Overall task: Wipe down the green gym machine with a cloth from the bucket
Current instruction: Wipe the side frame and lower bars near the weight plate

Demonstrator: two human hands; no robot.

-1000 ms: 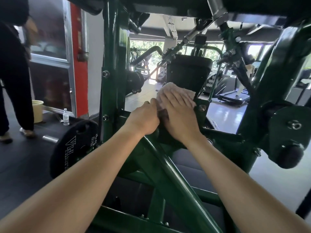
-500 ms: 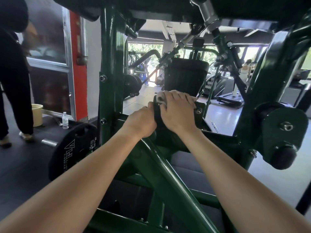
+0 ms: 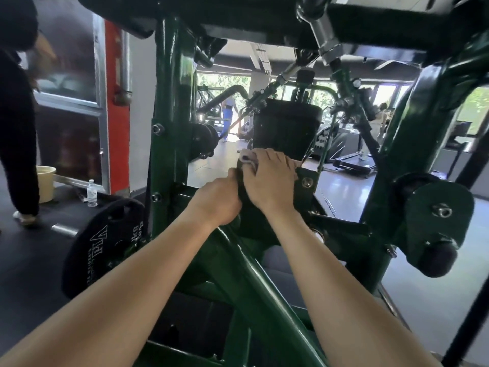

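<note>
The green gym machine [image 3: 172, 107] fills the view, its posts and slanted tubes all around my arms. My right hand [image 3: 267, 181] lies over a dark plate at the machine's centre, fingers curled over its top edge, with a pale cloth [image 3: 248, 161] bunched under them; only a small corner of the cloth shows. My left hand [image 3: 217, 201] grips the left edge of the same plate, fingers curled round it and hidden behind. A cream bucket [image 3: 45, 182] stands on the floor at the far left.
A black weight plate [image 3: 103, 247] hangs on a bar at lower left. A water bottle [image 3: 91, 193] stands by the red pillar [image 3: 116, 107]. A person in dark clothes [image 3: 16, 115] stands beside the bucket. Green pivot housing [image 3: 439, 218] juts out on the right.
My right hand slid up from the plate's face to its top edge and curled over it, bunching the cloth until almost all of it is hidden. My left hand stayed put.
</note>
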